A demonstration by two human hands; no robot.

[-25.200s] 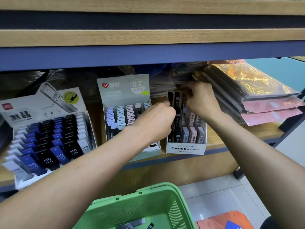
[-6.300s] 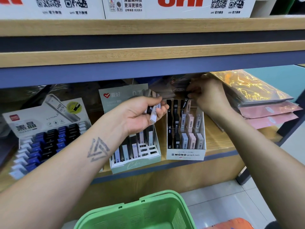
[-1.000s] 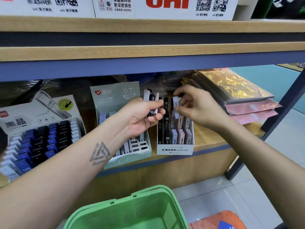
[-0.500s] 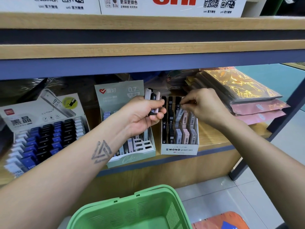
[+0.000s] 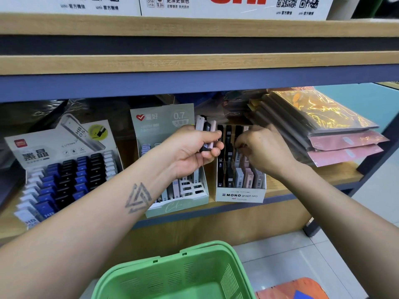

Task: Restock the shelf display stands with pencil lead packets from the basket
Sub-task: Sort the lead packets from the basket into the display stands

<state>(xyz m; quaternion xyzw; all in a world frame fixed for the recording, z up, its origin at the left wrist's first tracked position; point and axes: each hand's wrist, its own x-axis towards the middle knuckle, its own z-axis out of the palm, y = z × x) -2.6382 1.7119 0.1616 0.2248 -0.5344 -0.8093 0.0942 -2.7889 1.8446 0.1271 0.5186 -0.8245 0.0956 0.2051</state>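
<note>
Pink and black packets (image 5: 206, 134) fill the left hand (image 5: 190, 152), beside the right hand (image 5: 262, 149).

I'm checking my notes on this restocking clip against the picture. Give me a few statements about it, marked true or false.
1. The left hand holds several lead packets. True.
2. The right hand reaches into the green basket. False: it is at the white display stand.
3. The basket sits below the shelf. True.
4. The blue and black packets stand right of the white stand. False: they are far left.
</note>
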